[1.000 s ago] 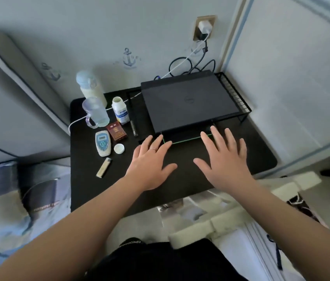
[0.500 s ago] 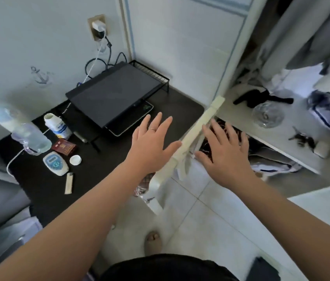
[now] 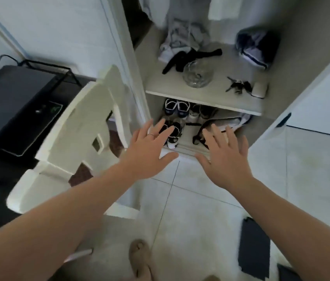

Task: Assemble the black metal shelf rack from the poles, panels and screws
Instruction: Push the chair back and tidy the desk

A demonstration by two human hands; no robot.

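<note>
Shelf rack (image 3: 44, 66) is standing assembled on the dark table, well to the left of the left hand (image 3: 148, 148). Both that hand and the right hand (image 3: 224, 157) are hovering spread and empty, suggesting little is remaining.

1. We can read no words, numbers or brand names anywhere; the view is blurred.
2. We make out only a small green mark on the black device (image 3: 51, 108) under the black wire rack (image 3: 58, 68); its shape stays illegible.
</note>
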